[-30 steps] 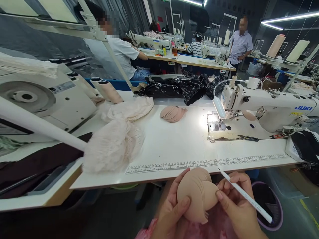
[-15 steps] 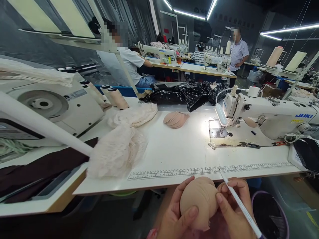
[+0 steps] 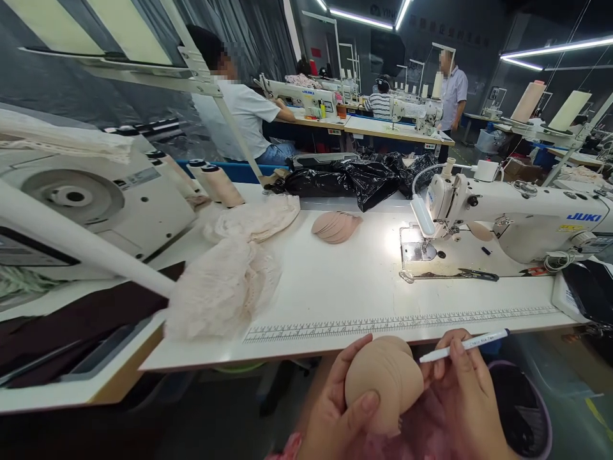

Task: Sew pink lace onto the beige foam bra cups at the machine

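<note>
Below the table's front edge, my left hand [image 3: 338, 402] is closed round a stack of tan foam bra cups [image 3: 383, 380], thumb across the front. My right hand [image 3: 467, 396] touches the stack's right side and pinches a white pen [image 3: 463, 345], which lies nearly level with its tip pointing left at the cups. A second fanned pile of tan cups [image 3: 336, 226] lies on the white table [image 3: 345, 287] near the middle. A heap of pale pink lace fabric [image 3: 225, 281] lies to the left.
A white Juki sewing machine [image 3: 517, 214] with its lamp lit stands at the right. A printed ruler [image 3: 397, 322] runs along the table's front edge. Black plastic bags [image 3: 354, 176] lie behind; another machine [image 3: 86, 198] stands left. A purple-rimmed bin [image 3: 524, 399] sits below right. Other people work at far tables.
My right hand has swung the pen from a steep diagonal to nearly level, its tip now by the cups. The stack of cups stays in my left hand.
</note>
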`<state>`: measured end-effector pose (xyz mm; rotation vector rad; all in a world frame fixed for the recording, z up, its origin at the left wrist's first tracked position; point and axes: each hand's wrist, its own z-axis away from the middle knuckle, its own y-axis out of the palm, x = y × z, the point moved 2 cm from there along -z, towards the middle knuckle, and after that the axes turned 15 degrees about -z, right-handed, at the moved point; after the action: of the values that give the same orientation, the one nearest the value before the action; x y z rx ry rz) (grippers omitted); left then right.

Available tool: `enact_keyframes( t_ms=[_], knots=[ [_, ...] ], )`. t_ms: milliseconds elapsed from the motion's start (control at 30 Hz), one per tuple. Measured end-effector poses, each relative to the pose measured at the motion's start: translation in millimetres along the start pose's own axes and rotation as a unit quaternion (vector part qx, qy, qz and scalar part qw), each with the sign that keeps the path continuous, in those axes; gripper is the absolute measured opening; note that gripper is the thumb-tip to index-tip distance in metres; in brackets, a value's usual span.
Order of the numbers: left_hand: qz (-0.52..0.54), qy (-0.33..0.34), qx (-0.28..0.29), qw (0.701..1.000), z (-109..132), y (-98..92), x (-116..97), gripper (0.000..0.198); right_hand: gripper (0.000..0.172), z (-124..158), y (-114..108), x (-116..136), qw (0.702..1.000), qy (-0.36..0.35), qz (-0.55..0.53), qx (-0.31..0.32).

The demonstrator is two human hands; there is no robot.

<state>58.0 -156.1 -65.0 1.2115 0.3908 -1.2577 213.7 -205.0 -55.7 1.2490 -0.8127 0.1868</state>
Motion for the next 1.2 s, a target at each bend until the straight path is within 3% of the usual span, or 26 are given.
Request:
enact_keyframes(
  t_ms=[633, 733, 933, 1067, 1200],
  knots=[
    [-0.003, -0.010, 0.045, 0.999, 2.7, 1.4, 0.8, 0.077, 0.034, -0.3, 5.7, 5.5, 0.997, 0.050, -0.049, 0.039],
    [0.001, -0.011, 0.046, 0.999, 2.7, 2.0, 1.4, 0.078, 0.025, 2.5, 0.6, 3.1, 0.999, 0.037, -0.011, 0.035],
    [0.008, 0.016, 0.028, 0.999, 1.5, 2.6, -2.7, 0.096, 0.038, 3.5, -6.4, 6.3, 0.995, -0.001, 0.097, 0.013],
    [-0.008, 0.010, -0.023, 1.000, -0.6, -0.4, -1.4, 0.077, 0.037, -5.2, -3.3, 19.4, 0.995, -0.066, 0.073, 0.012],
    [0.020, -0.007, -0.004, 1.000, -1.2, 1.9, 2.6, 0.067, 0.040, -5.7, 3.8, 21.3, 0.991, -0.038, 0.131, -0.008]
  ],
)
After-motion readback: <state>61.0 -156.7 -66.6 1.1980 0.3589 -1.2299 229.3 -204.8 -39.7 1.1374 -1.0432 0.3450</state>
